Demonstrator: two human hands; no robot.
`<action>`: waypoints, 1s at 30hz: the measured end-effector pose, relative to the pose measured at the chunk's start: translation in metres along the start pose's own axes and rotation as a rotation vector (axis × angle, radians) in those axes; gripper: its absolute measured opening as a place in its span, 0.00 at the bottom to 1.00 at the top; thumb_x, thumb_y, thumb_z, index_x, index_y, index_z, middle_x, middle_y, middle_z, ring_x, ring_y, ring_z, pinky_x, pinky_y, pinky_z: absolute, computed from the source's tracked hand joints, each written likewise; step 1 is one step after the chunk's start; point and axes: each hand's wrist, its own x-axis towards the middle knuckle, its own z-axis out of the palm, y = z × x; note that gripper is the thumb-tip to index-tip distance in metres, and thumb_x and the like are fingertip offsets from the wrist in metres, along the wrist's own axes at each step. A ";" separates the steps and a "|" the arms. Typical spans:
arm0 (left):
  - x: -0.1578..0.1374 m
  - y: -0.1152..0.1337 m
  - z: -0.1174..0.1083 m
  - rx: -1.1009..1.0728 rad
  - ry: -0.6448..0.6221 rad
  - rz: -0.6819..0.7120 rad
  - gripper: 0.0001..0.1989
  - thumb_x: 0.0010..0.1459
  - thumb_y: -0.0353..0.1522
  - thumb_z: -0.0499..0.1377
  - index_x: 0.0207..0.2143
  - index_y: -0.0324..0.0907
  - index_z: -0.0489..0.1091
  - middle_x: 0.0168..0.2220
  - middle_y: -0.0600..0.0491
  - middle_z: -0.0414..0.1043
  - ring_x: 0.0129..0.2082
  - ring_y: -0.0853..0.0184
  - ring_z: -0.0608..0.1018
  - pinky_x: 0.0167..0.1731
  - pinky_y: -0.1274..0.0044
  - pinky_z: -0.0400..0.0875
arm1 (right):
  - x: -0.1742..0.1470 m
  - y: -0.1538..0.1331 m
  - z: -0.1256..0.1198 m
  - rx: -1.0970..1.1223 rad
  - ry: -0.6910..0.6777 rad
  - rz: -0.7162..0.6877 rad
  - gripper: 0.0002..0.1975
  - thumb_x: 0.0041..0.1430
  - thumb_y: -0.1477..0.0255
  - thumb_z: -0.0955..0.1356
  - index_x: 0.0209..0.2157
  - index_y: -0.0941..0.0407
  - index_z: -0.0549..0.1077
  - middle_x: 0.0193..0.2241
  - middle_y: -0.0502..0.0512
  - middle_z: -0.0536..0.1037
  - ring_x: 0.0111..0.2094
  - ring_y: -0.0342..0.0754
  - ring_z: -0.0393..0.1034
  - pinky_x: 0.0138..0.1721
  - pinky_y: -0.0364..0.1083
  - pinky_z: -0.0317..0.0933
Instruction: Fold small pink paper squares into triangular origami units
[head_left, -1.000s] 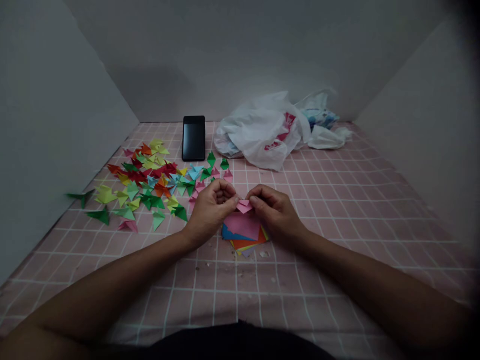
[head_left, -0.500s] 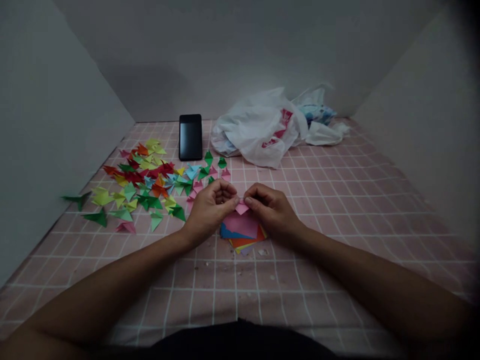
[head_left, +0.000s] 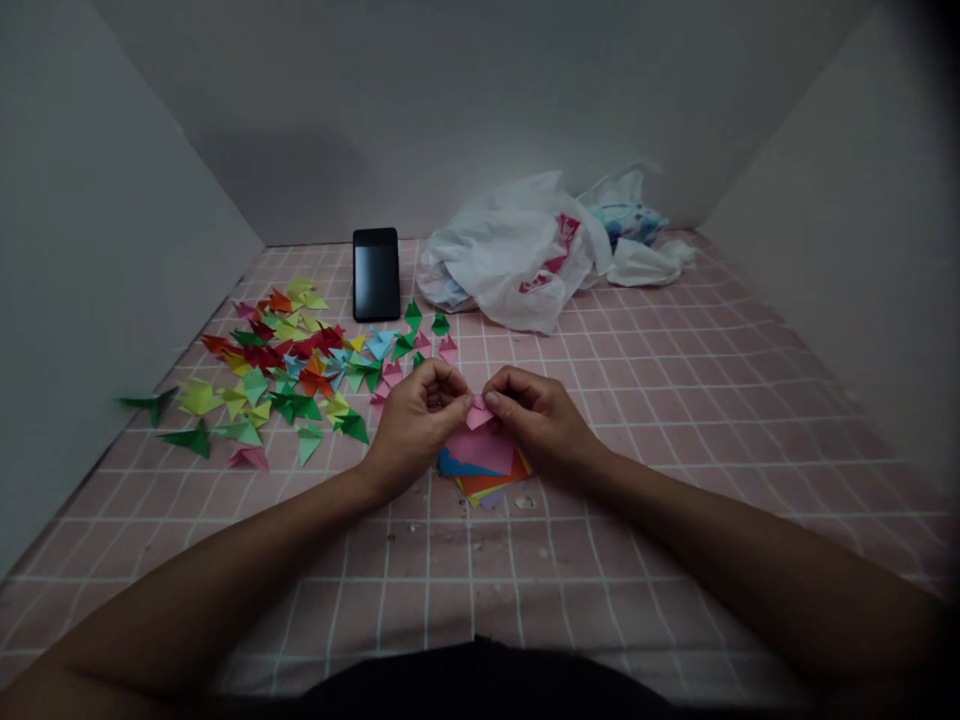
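A small folded piece of pink paper (head_left: 478,413) is pinched between my two hands, its lower tip pointing toward me. My left hand (head_left: 417,420) grips its left side between thumb and fingers. On the right side, my right hand (head_left: 541,420) pinches it with thumb and curled forefinger. Just beneath lies a stack of coloured paper sheets (head_left: 484,455), pink on top, with blue, orange, yellow and lilac corners showing. To the left spreads a heap of folded paper pieces (head_left: 292,405) in green, yellow, red, orange, blue and pink. Fingertips hide part of the held paper.
Behind the folded pieces lies a black phone (head_left: 376,275). A crumpled white plastic bag (head_left: 517,255) rests by the back wall, beside a smaller bag with blue print (head_left: 630,222). Walls stand on three sides of the pink checked cloth (head_left: 675,420). Small scraps (head_left: 523,502) lie near the stack.
Both hands keep their pinch on the pink paper, with hardly any finger movement. The whole view has shifted slightly, so everything appears a little further left.
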 end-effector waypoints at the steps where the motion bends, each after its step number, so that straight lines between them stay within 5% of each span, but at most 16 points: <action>1: -0.001 0.000 0.000 0.013 -0.001 0.014 0.07 0.51 0.29 0.64 0.30 0.41 0.67 0.29 0.57 0.69 0.29 0.71 0.73 0.32 0.78 0.69 | 0.000 0.000 0.000 0.008 -0.007 0.006 0.07 0.58 0.68 0.69 0.28 0.56 0.71 0.26 0.48 0.69 0.27 0.42 0.61 0.29 0.43 0.55; 11: 0.001 -0.002 -0.003 -0.051 -0.022 -0.049 0.08 0.52 0.32 0.65 0.32 0.40 0.69 0.30 0.57 0.70 0.30 0.72 0.74 0.32 0.79 0.69 | 0.001 0.000 -0.001 -0.006 -0.046 0.019 0.08 0.58 0.69 0.69 0.28 0.57 0.71 0.25 0.48 0.69 0.27 0.42 0.60 0.28 0.43 0.54; 21: 0.006 -0.006 -0.004 -0.133 -0.031 -0.125 0.12 0.48 0.32 0.67 0.32 0.40 0.68 0.28 0.58 0.70 0.28 0.73 0.74 0.30 0.80 0.70 | 0.000 -0.002 -0.002 -0.260 -0.014 -0.205 0.06 0.60 0.74 0.67 0.28 0.56 0.71 0.28 0.50 0.71 0.30 0.44 0.65 0.32 0.45 0.57; 30: 0.005 -0.004 -0.003 -0.065 -0.056 -0.077 0.09 0.50 0.31 0.66 0.31 0.39 0.68 0.28 0.57 0.71 0.28 0.73 0.74 0.31 0.79 0.71 | -0.001 0.001 -0.002 -0.253 0.004 -0.214 0.06 0.61 0.75 0.67 0.28 0.56 0.70 0.27 0.50 0.71 0.30 0.44 0.65 0.33 0.45 0.57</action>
